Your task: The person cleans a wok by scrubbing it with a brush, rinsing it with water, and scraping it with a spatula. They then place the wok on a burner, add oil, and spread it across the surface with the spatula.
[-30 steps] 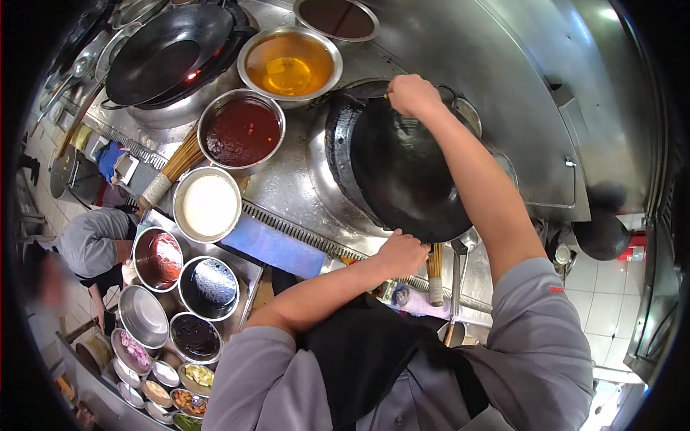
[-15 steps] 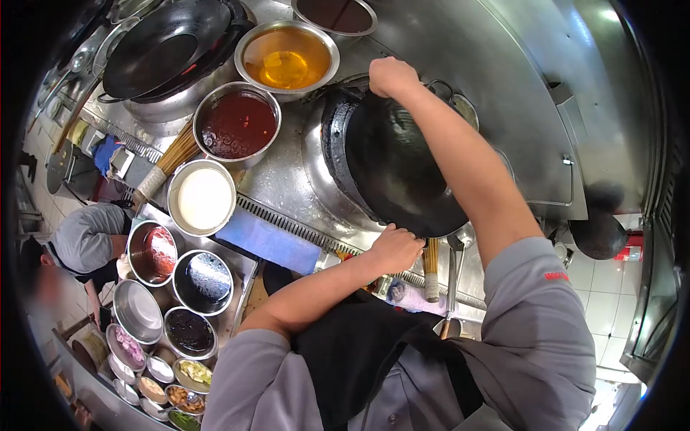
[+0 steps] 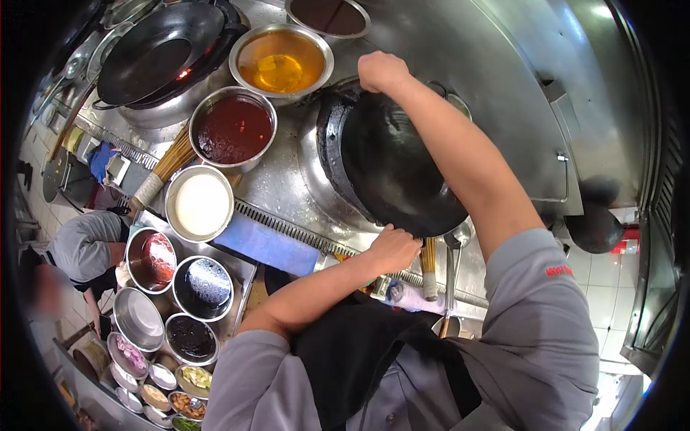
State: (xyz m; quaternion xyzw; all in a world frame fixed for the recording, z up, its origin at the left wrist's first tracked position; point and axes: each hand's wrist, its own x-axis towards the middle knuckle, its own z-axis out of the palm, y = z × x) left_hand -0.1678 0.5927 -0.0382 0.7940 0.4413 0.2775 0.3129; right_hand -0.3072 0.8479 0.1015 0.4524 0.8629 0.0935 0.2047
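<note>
Change: the right hand (image 3: pixel 381 70) has slid leftward along the far rim since a second ago; the left hand (image 3: pixel 399 248) has stayed at the near rim.
Wok: the wok (image 3: pixel 399 169), black and empty, sits tilted in the burner well of the steel desk (image 3: pixel 284 183), near the bowl of amber oil (image 3: pixel 280 61).
Hands: both clenched on the wok's edge, opposite each other.
Handling: likely heavy, rigid, perhaps hot and greasy; best gripped at opposite rim points.
Nearby: bowl of red sauce (image 3: pixel 233 128), ladle (image 3: pixel 451 269).
</note>
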